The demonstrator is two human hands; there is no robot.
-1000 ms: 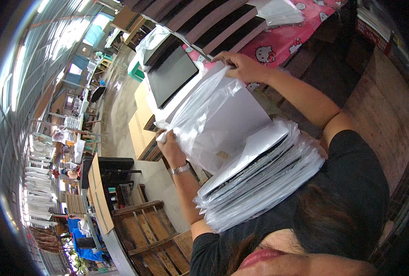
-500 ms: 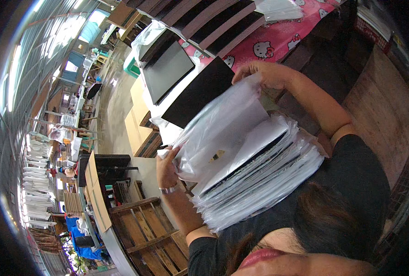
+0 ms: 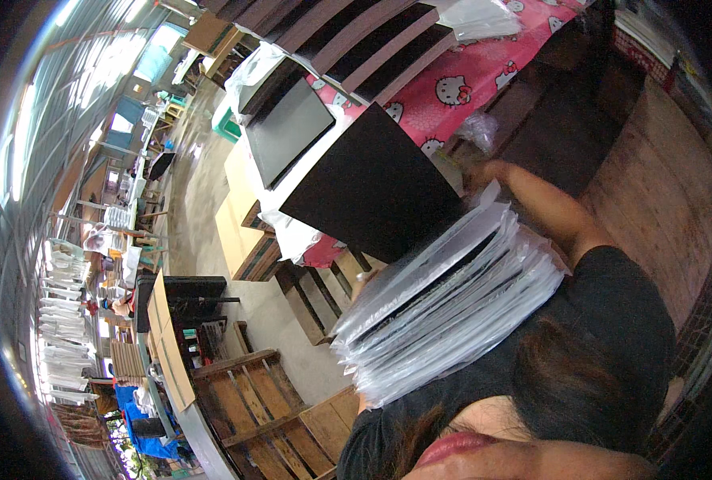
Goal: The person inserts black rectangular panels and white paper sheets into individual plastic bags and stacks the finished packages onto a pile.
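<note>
A thick stack of clear plastic sleeves [image 3: 452, 320], with dark and white flat sheets showing at the edges, stands against my front. Past its far side a flat black panel [image 3: 380, 184] lies at the table's near edge, its near end hidden by the stack. My right hand [image 3: 482, 172] is at the stack's far right corner, its fingers hidden and blurred. Of my left hand [image 3: 364, 282] only a small bit shows beyond the stack's left end; the stack covers the rest. Whether either hand grips a sleeve cannot be seen.
A grey-black panel [image 3: 290, 132] lies on the white-covered table, beside rows of dark boards [image 3: 372, 40] on a pink patterned cloth [image 3: 484, 80]. Cardboard boxes [image 3: 244, 232] stand left of the table. Wooden pallets [image 3: 260, 400] lie on the floor at lower left.
The clear plastic sleeve stretched between my hands has come down toward the stack, baring the black panel. Both hands have drawn nearer my body, mostly behind the stack.
</note>
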